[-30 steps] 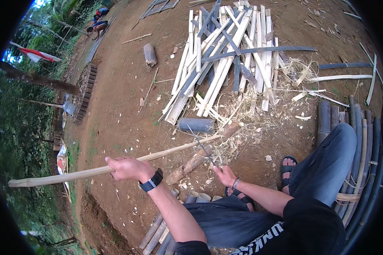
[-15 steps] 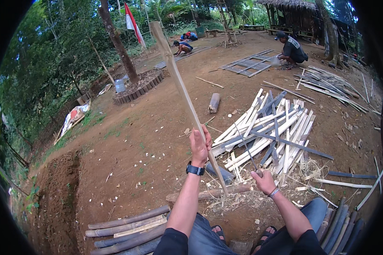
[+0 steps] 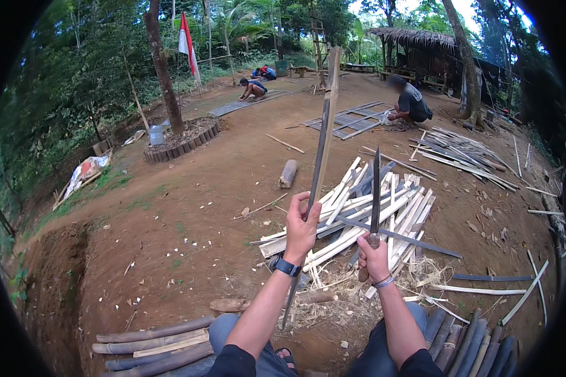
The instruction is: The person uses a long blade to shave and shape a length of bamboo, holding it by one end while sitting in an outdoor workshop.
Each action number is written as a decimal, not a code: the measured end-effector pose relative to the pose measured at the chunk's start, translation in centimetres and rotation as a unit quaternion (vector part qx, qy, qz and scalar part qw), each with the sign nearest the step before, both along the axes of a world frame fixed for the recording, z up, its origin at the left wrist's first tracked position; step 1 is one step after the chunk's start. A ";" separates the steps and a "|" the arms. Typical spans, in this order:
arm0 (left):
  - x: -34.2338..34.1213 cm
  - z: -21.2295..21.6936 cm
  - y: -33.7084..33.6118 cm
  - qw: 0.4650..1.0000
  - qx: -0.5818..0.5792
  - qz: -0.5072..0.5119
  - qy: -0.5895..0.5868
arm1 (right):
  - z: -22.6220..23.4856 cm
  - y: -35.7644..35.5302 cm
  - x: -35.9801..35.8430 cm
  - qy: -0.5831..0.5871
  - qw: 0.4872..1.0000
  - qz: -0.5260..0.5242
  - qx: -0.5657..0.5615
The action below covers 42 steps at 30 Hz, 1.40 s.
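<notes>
My left hand [image 3: 302,227] is closed round a long bamboo strip [image 3: 324,141], dark on one side and pale along its edge. The strip stands nearly upright, its lower end beside my knee. In my right hand [image 3: 375,259] is a machete [image 3: 376,195] with a wooden handle, its dark blade pointing up and apart from the strip. Beyond both hands lies a heap of split bamboo strips [image 3: 408,217], pale and dark, crossing each other. A short log [image 3: 231,305] lies on the ground before my feet, among shavings, partly hidden by my left forearm.
Dark bamboo lengths lie by my left knee [image 3: 154,334] and right knee [image 3: 474,345]. A short bamboo piece [image 3: 288,173] lies beyond the heap. Farther off, a person [image 3: 412,103] crouches by a bamboo lattice [image 3: 349,119]. A trench [image 3: 55,295] cuts the ground at left.
The bamboo strip has turned in my left hand to show its dark side and now stands steeper. My right hand has raised the machete more upright. The view has shifted right.
</notes>
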<state>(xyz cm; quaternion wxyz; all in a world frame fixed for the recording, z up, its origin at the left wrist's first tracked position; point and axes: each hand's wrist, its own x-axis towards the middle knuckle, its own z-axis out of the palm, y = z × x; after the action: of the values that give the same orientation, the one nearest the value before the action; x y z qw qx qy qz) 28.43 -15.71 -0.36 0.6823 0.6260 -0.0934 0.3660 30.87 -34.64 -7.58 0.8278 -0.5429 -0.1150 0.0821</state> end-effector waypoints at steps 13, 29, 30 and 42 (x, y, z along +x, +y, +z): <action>4.7 0.9 -5.3 0.979 -0.030 -0.188 0.074 | -4.9 1.0 1.2 0.090 0.983 0.157 0.015; 5.3 1.3 -7.3 0.978 0.114 0.136 0.108 | -5.4 -0.6 4.0 0.110 0.978 0.176 -0.005; 5.3 1.2 -7.2 0.979 0.108 0.132 0.111 | -5.5 -0.6 3.9 0.109 0.979 0.173 -0.008; 6.5 -1.1 -4.2 0.945 -0.172 -0.236 0.148 | -6.4 -0.4 3.9 0.136 0.965 0.226 0.017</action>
<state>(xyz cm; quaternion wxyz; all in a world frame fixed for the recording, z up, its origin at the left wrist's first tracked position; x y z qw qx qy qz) 34.93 -19.90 -1.43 0.8524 0.5063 -0.0721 0.1088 34.80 -35.00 -14.02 0.8048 -0.4724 -0.1223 0.3379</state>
